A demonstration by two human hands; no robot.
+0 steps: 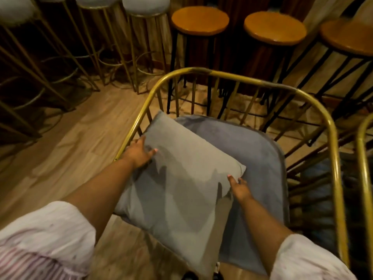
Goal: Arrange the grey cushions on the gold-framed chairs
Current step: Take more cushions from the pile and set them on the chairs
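We hold a grey cushion [177, 178] tilted over the padded seat [262, 154] of a gold-framed chair [238, 77], our left hand [139, 152] clasping its left edge, our right hand [240, 186] pinching what appears to be its right corner. Wooden stools [199, 21] stand behind on the floor [70, 138].

Background furniture and flooring around the work area

Three bar stools with round wooden seats [200, 20] and black metal legs are standing in a row at the upper right, near one another. To their left, stools with pale padded seats [145, 5] are resting on thin gold-coloured legs with ring footrests [113, 59], also in a row. All of them are standing on a light wood-plank floor [66, 142], which is showing at the left and centre.
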